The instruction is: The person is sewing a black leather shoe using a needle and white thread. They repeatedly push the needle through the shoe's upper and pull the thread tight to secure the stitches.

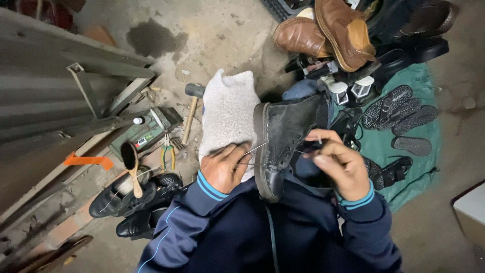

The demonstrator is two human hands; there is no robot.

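1. left hand (223, 169) of mine is curled shut, pinching a thin metal needle or awl (254, 149) against the sole edge of a scuffed black leather boot (285, 139).
2. my right hand (341, 164) is closed too, fingers bunched on the far side of the boot, pulling a fine pale thread (303, 151) taut.
3. the boot rests sole-up across my lap, on a nubby, off-white woolly cloth (228, 114); its leather is dull and creased, the sole rim thick and smooth.
4. my sleeves are dark blue with light blue ribbed cuffs (209, 188).
5. on the stained concrete floor (212, 35) to my left lie a wooden-handled hammer (191, 108), green-gripped pliers (167, 151), and a wooden brush (132, 167) on a pair of shiny black shoes (134, 199).
6. ahead sit tan leather boots (328, 30), and flat black rubber soles (399, 114) with a ridged tread lie on a green sheet (419, 81).
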